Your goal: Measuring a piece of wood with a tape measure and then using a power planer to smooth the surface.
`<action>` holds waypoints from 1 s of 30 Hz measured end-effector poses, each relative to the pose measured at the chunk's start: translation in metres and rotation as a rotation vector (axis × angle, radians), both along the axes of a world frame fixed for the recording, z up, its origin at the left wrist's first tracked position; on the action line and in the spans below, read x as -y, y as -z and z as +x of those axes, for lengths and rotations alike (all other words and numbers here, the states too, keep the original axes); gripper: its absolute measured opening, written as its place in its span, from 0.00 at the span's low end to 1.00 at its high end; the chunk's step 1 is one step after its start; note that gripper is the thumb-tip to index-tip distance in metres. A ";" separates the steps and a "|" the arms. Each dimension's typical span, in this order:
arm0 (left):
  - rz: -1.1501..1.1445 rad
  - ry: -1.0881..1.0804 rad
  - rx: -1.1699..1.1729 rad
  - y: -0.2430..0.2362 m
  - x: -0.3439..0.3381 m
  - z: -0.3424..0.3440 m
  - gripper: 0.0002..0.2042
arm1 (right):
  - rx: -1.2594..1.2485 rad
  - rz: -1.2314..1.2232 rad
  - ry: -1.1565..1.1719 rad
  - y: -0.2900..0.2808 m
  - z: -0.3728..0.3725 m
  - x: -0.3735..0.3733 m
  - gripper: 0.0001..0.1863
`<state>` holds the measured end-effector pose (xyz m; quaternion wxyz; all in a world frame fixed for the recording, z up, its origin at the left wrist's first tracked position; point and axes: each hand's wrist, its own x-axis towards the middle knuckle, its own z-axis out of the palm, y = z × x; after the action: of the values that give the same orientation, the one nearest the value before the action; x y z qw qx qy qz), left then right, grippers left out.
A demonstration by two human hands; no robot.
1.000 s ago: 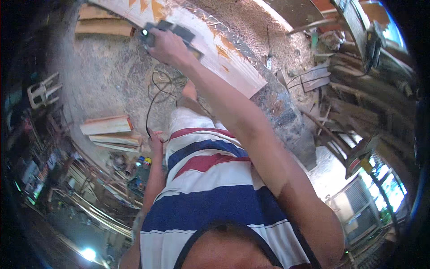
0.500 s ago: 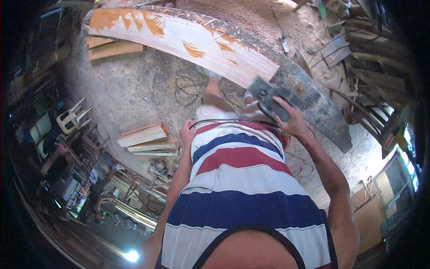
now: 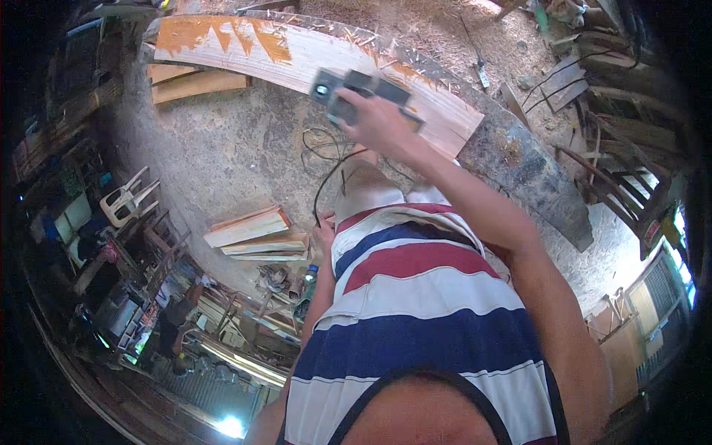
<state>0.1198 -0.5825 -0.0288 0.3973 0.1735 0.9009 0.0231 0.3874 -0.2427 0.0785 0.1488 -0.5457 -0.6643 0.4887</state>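
A long pale plank (image 3: 445, 115) with patches of orange-brown surface at its left end lies across a dark, worn bench (image 3: 538, 178). My right hand (image 3: 374, 119) is closed round the handle of an electric planer (image 3: 389, 90), which sits over the middle of the plank, slightly blurred. Beside my left hip, my left hand (image 3: 325, 228) grips a black power cord (image 3: 319, 196). That cord runs up from my fingers toward the planer. My fingers partly hide the planer's handle.
Short boards (image 3: 200, 85) are stacked under the plank's left end. More cut boards (image 3: 256, 230) lie on the floor at left, near a pale plastic chair (image 3: 127, 199). Loose cord (image 3: 311, 144) coils by my feet. Wood shavings (image 3: 437, 44) cover the floor beyond; wooden chair frames (image 3: 615, 178) stand right.
My right hand has carried the planer leftward and away from me, from the plank's right end to its middle. The cord now rises from my left hand instead of crossing my waist.
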 end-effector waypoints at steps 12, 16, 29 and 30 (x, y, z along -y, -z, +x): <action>0.342 -0.212 0.116 -0.011 -0.004 -0.039 0.34 | -0.079 0.031 -0.117 0.009 -0.074 -0.054 0.30; 0.310 -0.260 0.121 -0.006 -0.017 -0.019 0.18 | 0.051 0.045 0.038 0.012 0.083 0.057 0.34; 0.319 0.321 -0.081 0.016 0.017 0.035 0.14 | -0.042 0.045 0.151 0.001 0.211 0.132 0.32; 0.361 0.321 -0.069 0.016 0.023 0.034 0.15 | -0.056 0.058 0.153 0.003 0.194 0.119 0.32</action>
<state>0.1536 -0.6052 -0.0446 0.3273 0.3832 0.8561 0.1143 0.5818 -0.3617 0.0758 0.2198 -0.5763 -0.6302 0.4717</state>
